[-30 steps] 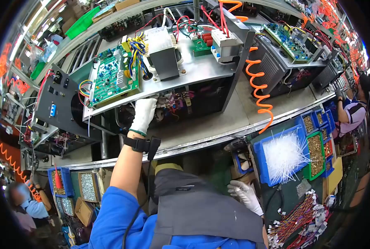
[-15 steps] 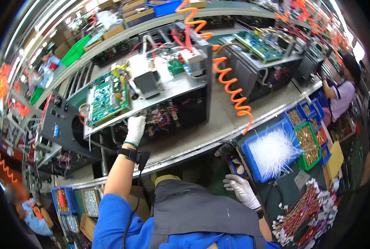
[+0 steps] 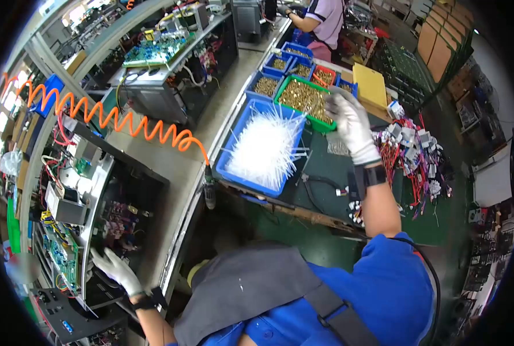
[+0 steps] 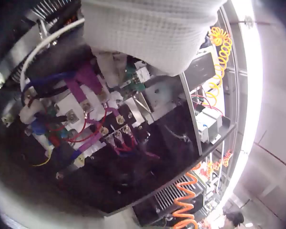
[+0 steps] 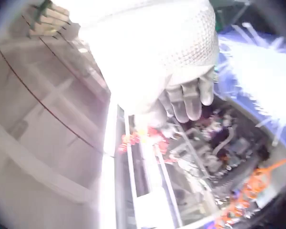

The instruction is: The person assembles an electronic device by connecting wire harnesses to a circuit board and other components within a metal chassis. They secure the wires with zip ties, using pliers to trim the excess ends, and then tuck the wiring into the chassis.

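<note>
My right hand point(image 3: 352, 124), in a white glove, hovers at the right edge of a green bin point(image 3: 324, 126) of small brass-coloured fasteners point(image 3: 304, 97). Its fingers overlap the bin's rim in the head view, and nothing shows in its grasp. The right wrist view has the gloved fingers point(image 5: 191, 102) loosely extended. My left hand point(image 3: 117, 272), gloved too, is at the lower edge of an open black power-unit chassis point(image 3: 144, 199) with its fingers spread. The left wrist view shows wiring and purple-covered terminals point(image 4: 88, 81) inside that chassis, below the white glove point(image 4: 150, 33).
Beside the green bin sits a blue bin point(image 3: 229, 172) heaped with thin white cable ties point(image 3: 262, 149). Wire harnesses point(image 3: 409, 153) lie to the right. An orange coiled hose point(image 3: 118, 121) carries a hanging driver tool point(image 3: 209, 195). Another person point(image 3: 324, 23) works further along the line.
The view has swung right. My right hand has risen from beside my body to the green bin. My left hand has drawn back from the chassis interior to its edge, fingers spread.
</note>
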The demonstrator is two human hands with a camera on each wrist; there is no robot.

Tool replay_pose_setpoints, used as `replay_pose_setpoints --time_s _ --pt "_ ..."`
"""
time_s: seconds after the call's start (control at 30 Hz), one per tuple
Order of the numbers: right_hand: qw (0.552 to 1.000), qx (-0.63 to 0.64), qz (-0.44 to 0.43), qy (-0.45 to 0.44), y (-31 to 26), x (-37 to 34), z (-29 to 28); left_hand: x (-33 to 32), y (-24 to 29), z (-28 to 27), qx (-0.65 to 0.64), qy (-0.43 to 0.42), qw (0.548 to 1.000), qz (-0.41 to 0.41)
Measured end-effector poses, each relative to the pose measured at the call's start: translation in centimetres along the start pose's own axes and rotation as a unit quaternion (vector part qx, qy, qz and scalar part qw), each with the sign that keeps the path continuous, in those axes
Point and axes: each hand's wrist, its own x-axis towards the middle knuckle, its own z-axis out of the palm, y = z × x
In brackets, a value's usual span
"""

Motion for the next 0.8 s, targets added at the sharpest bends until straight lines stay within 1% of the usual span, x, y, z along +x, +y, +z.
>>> replay_pose_setpoints --time_s 0.03,0.07,0.1,0.13,0.17,0.23,0.27,0.3,0.33,0.37,0.4,0.43,0.5,0.57,0.6,0.63,0.7,0.73,0.77,0.8 --pt "1.000 -0.004 0.008 0.011 0.7 0.8 -1.7 -1.8 1.4 -0.7 -0.129 -0.023 0.990 -0.046" --pt "0.999 -0.012 0.032 0.011 2.5 1.0 -2.2 -3.4 0.7 -0.9 -0.136 -0.039 0.990 -0.027" --pt "0.998 -0.019 0.054 0.012 4.1 0.5 -2.3 -4.7 0.6 -1.3 -0.152 -0.066 0.985 -0.042" --pt "0.995 -0.046 0.086 -0.026 5.0 -0.3 -0.9 -5.9 -1.1 -1.1 -0.193 -0.078 0.974 -0.085" --pt "0.987 -0.075 0.127 -0.066 6.0 -2.0 1.4 -6.7 -2.5 -1.1 -0.214 -0.072 0.968 -0.112" --pt "0.960 -0.022 0.187 -0.208 8.0 -5.3 7.0 -7.3 -5.0 -1.9 -0.118 -0.046 0.989 -0.081" --pt "0.938 -0.021 0.216 -0.270 9.3 -6.9 9.5 -6.9 -3.1 -3.5 -0.233 -0.068 0.954 -0.177" --pt "0.905 -0.015 0.243 -0.348 10.5 -8.3 13.0 -6.1 -1.2 -4.4 -0.337 -0.061 0.900 -0.269" --pt "0.882 -0.033 0.221 -0.415 10.8 -9.8 16.4 -5.2 0.1 -5.9 -0.330 -0.079 0.901 -0.271" --pt "0.853 -0.045 0.188 -0.484 10.8 -11.1 19.6 -4.1 1.2 -7.8 -0.344 -0.101 0.881 -0.309" --pt "0.820 -0.033 0.195 -0.538 11.7 -12.6 22.4 -3.5 -0.3 -7.0 -0.304 -0.044 0.923 -0.233" --pt "0.778 0.028 0.285 -0.559 12.4 -14.2 25.0 -1.8 0.1 -8.5 -0.135 -0.019 0.987 -0.091" --pt "0.721 0.071 0.271 -0.634 13.4 -16.5 29.5 2.4 3.2 -12.2 -0.172 -0.048 0.970 -0.163" --pt "0.665 0.018 0.239 -0.707 12.1 -17.5 32.8 6.0 3.6 -14.6 -0.156 -0.054 0.973 -0.160" --pt "0.658 0.034 0.210 -0.722 11.7 -18.0 34.6 8.0 3.1 -14.9 -0.104 -0.032 0.992 -0.066" --pt "0.652 0.050 0.182 -0.734 11.3 -18.5 36.5 9.8 2.7 -15.0 -0.051 -0.013 0.998 0.028" --pt "0.634 0.058 0.182 -0.750 10.7 -19.4 40.4 12.9 2.7 -14.9 0.001 -0.031 0.995 0.096" --pt "0.630 0.058 0.169 -0.756 10.5 -19.7 42.5 14.1 2.7 -14.5 0.028 -0.067 0.994 0.087" --pt "0.628 0.058 0.159 -0.759 10.4 -20.3 44.4 15.1 2.2 -13.6 0.026 -0.086 0.990 0.104" --pt "0.638 0.101 0.171 -0.744 10.1 -21.3 45.9 15.5 2.1 -13.1 0.035 -0.106 0.987 0.114"
